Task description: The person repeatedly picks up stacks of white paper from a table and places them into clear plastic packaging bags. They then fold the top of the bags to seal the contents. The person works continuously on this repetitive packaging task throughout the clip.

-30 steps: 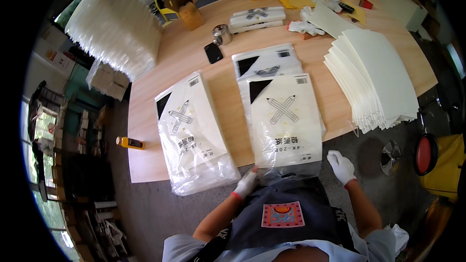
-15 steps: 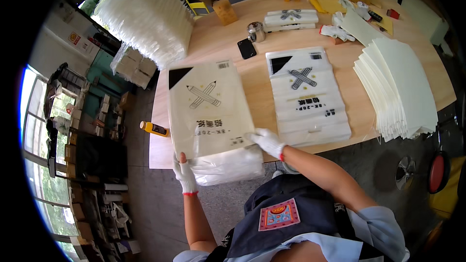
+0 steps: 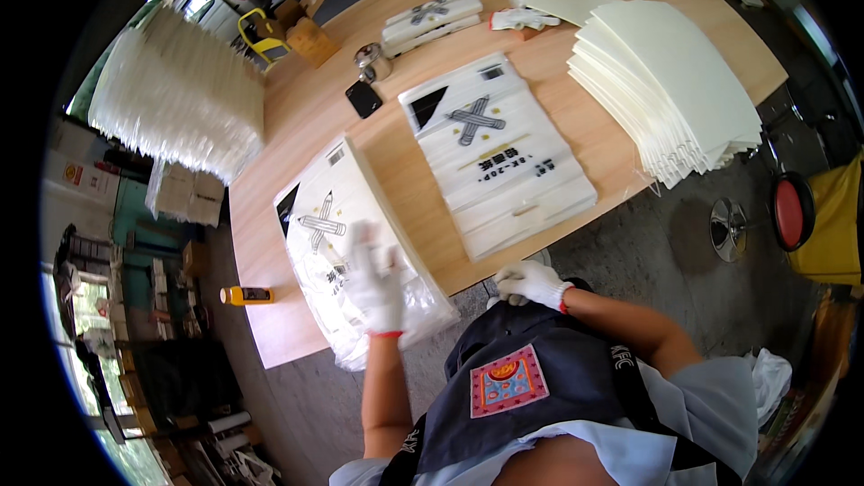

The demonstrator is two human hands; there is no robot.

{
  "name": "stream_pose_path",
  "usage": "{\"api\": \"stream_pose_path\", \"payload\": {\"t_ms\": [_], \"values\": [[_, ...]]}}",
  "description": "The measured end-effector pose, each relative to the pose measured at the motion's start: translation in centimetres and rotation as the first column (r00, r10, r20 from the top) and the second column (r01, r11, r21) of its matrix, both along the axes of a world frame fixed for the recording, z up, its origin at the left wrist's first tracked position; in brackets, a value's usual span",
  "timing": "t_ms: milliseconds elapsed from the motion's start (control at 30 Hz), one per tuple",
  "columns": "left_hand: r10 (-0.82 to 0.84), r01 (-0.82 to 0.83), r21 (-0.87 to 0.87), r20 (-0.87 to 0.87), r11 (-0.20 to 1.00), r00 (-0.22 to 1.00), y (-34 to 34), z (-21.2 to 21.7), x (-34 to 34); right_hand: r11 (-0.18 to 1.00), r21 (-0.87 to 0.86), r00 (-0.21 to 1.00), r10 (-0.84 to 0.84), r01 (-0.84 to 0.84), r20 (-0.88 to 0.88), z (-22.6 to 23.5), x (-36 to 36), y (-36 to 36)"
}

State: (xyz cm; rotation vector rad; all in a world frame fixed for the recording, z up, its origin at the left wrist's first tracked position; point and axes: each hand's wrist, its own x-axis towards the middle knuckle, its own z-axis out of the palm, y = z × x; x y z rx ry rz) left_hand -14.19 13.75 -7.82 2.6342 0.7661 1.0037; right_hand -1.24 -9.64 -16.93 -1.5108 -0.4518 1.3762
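My left hand [image 3: 376, 292], in a white glove with a red cuff, is over a filled clear plastic bag of drawing paper [image 3: 315, 243] printed with crossed pencils. Its fingers look stretched out, though motion blurs them; whether it touches the bag I cannot tell. The bag's clear lower end hangs over the table's near edge. In front of my apron [image 3: 540, 342], just off that edge, my right hand [image 3: 531, 286] has its gloved fingers curled, with nothing visible in them. Right of the filled bag lies a flat stack of matching printed bags [image 3: 504, 162].
A fanned stack of cream paper sheets [image 3: 675, 81] lies at the table's right. Left stands a tall plastic-wrapped stack [image 3: 180, 90]. Also on the table [image 3: 297, 117] are a yellow bottle [image 3: 246, 295], a phone [image 3: 364, 100], a metal pot [image 3: 372, 62] and folded bags [image 3: 432, 22]. A red-seated stool [image 3: 792, 211] stands right.
Both hands have left the filled bag's lower corners. My left hand has moved over its face, my right hand back toward my apron. The bag lies more tilted, and the view has shifted.
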Motion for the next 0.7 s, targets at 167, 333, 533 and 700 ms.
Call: {"api": "stream_pose_path", "payload": {"t_ms": [167, 333, 533, 700], "values": [[-0.444, 0.333, -0.333, -0.351, 0.882, 0.825, -7.8, -7.0, 13.0, 0.971, -0.085, 0.975, -0.223, 0.222, -0.004, 2.2, 1.2, -4.6], [-0.584, 0.3, -0.592, -0.374, 0.748, 0.721, -7.8, -9.9, 18.1, 0.924, -0.028, 0.917, -0.381, 0.381, -0.116, 1.0, 1.1, -7.5], [-0.629, 0.269, -0.766, -0.217, 0.584, 0.747, -5.8, -9.1, 18.2, 0.909, 0.031, 0.909, -0.414, 0.416, -0.051, 1.5, 2.6, -7.1], [-0.647, 0.386, -0.683, -0.166, 0.62, 0.744, -4.0, -8.3, 18.6, 0.898, 0.052, 0.9, -0.436, 0.436, -0.021, 5.0, 6.9, -1.6]]}}
